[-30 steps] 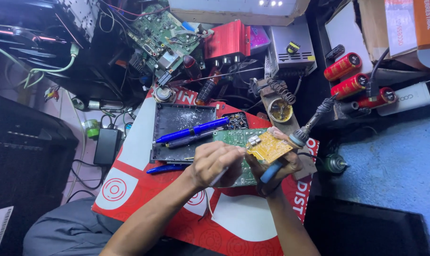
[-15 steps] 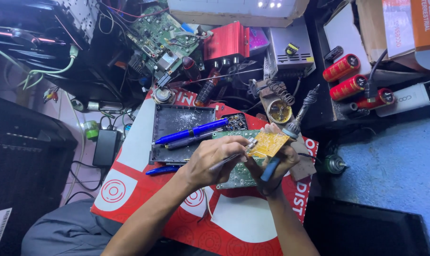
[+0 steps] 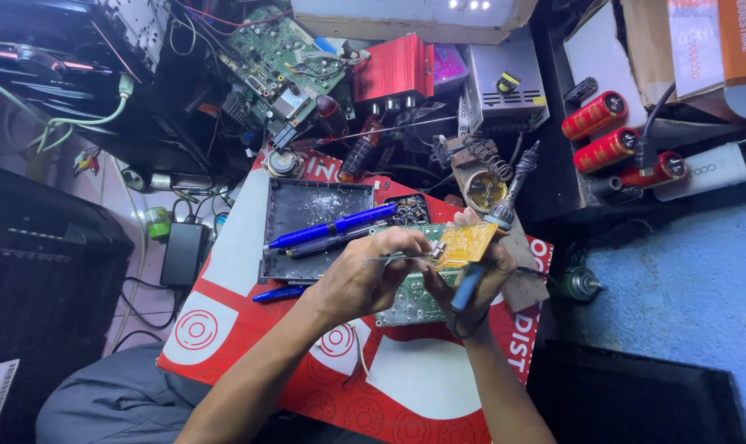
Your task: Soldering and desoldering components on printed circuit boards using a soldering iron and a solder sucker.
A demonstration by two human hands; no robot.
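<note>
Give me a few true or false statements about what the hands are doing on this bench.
1. The right hand holds a small yellow circuit board. True.
2. The left hand holds a hammer. False: it pinches thin tweezers that reach to the yellow board.
3. Blue pens lie on a dark tray. True.
4. The red cylinders lie on the red mat. False: they lie off it, at the upper right.

A small yellow circuit board [image 3: 468, 242] sits tilted above a green board [image 3: 410, 298], with tweezers [image 3: 393, 259] touching its left edge.
</note>
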